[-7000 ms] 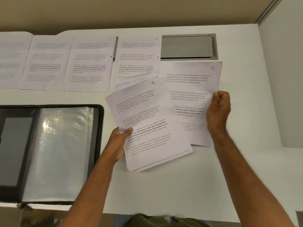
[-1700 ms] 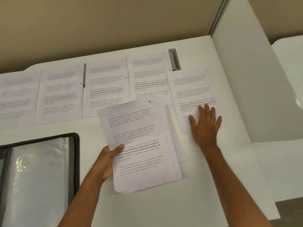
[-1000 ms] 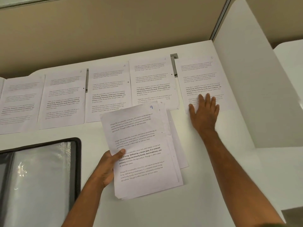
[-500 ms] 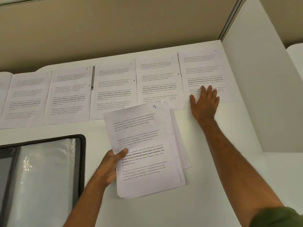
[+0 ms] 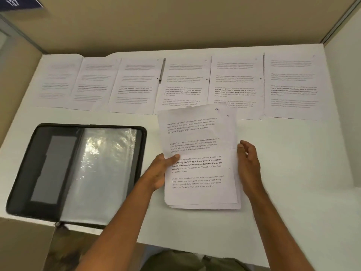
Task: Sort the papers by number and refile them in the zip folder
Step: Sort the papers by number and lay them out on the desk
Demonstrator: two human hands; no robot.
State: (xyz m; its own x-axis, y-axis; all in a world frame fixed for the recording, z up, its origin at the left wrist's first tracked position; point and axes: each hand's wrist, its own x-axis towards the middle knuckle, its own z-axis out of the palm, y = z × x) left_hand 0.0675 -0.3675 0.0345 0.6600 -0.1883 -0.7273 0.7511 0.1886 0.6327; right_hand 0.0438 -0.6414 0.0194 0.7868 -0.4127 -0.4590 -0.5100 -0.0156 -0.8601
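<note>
White desk [image 5: 293,173]; paper stack [image 5: 201,173] between both hands.

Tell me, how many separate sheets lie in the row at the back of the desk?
6, side by side from left to right. The handheld stack covers the lower edges of two; more could hide beneath.

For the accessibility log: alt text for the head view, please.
The left hand grips a stack of printed pages topped by one marked 9, the right hand open at its edge. Six sheets line the white desk's far side; an open zip folder lies left.
</note>
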